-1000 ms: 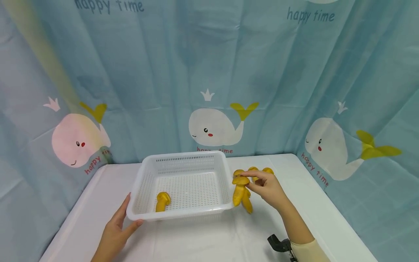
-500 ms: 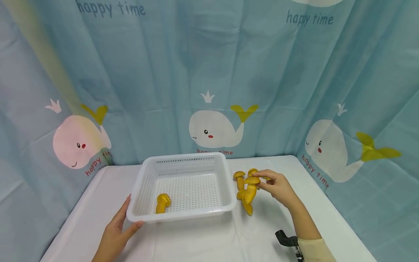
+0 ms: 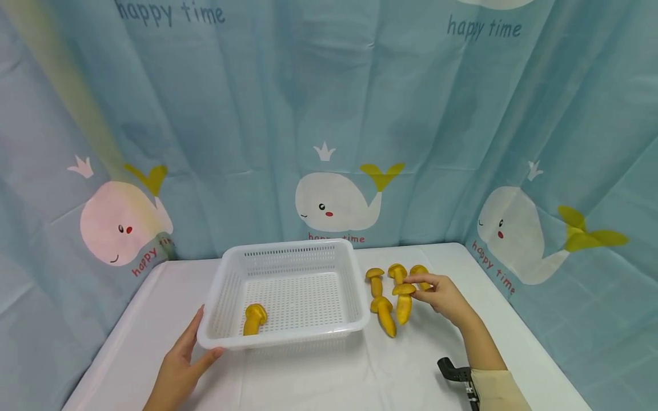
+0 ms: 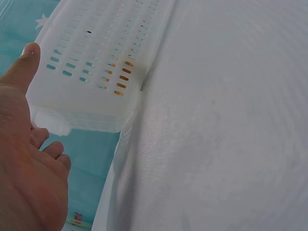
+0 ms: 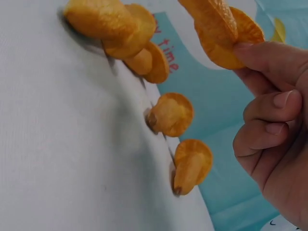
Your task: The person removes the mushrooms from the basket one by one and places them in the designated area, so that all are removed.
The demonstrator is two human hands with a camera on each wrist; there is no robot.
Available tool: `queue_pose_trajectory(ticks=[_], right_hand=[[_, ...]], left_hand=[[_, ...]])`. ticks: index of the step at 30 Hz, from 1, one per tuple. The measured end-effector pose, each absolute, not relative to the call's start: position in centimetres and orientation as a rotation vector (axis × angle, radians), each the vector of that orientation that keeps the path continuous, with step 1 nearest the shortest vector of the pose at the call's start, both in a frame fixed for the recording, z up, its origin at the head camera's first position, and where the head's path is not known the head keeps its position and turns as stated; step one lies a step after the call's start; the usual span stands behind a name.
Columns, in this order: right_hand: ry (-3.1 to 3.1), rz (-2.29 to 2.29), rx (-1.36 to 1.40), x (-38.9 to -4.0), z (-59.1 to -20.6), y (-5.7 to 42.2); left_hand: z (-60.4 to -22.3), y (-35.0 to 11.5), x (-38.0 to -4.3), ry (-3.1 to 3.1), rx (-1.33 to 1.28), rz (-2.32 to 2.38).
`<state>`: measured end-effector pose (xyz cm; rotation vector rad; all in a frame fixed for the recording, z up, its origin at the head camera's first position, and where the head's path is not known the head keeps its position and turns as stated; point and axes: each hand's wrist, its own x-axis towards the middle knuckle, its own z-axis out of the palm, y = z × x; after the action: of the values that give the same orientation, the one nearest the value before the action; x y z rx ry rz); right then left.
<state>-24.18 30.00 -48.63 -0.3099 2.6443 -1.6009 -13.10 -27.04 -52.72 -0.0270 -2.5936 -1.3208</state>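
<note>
My right hand (image 3: 446, 298) pinches a yellow mushroom (image 3: 404, 308) by its cap, between thumb and forefinger; its stem points down and toward me. In the right wrist view this mushroom (image 5: 216, 30) hangs above the table, the other fingers curled below it. Several similar mushrooms (image 5: 169, 114) lie near it on the cloth. A white perforated basket (image 3: 288, 339) stands to their left, one mushroom (image 3: 255, 319) in its near left part. At the near left corner my left hand (image 3: 177, 365) holds the basket, thumb at the front and fingers along the left side.
The table (image 3: 308, 377) wears a white cloth. Behind it and along both sides hangs a blue curtain (image 3: 247, 142) with whale prints. A black bracket (image 3: 453, 371) sticks out from my right wrist beside the sleeve (image 3: 500, 391).
My right hand has moved right with the pinched mushroom, away from the basket's right side. Mushrooms behind it on the table show more fully. Left hand and basket stay put.
</note>
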Motion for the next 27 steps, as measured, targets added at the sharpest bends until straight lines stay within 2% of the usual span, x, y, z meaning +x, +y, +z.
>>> queue_pose_trajectory(ticks=[27], right_hand=[[2.647, -1.518, -0.142, -25.5, -52.7, 31.2]], left_hand=[[-52.6, -27.0, -13.3, -2.604, 0.016, -1.433]])
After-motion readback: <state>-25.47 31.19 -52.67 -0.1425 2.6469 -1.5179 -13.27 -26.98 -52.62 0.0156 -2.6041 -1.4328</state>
